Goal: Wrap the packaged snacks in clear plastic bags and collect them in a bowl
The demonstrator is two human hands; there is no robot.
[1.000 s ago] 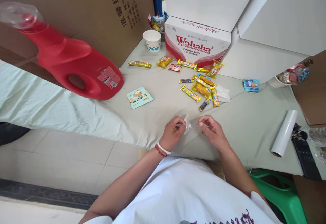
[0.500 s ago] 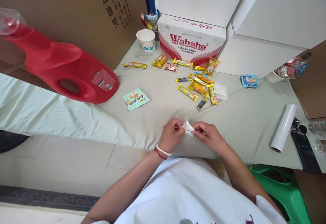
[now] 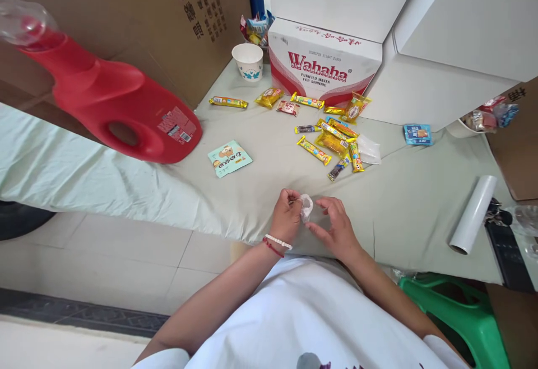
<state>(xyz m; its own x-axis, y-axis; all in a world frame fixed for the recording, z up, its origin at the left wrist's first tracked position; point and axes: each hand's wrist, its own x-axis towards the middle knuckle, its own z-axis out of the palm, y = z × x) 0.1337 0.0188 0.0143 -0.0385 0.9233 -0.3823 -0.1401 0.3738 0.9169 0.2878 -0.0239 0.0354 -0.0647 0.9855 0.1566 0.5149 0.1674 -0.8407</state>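
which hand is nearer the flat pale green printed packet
Left. In view, the left hand is below and right of the flat pale green printed packet; the right hand is farther right.

Across the cloth-covered table [image 3: 412, 206] I saw a mint-green packet [image 3: 230, 158], a jumble of yellow-wrapped snacks [image 3: 332, 144], a paper cup [image 3: 247, 64] beside a Wahaha carton [image 3: 319, 86], a blue packet [image 3: 417, 134], a white roll [image 3: 473, 215] and a red jug [image 3: 147, 100].

There are two hands [image 3: 287, 215] [image 3: 337, 228], two bracelets [image 3: 278, 241], one red jug [image 3: 138, 94], one green stool [image 3: 483, 330].
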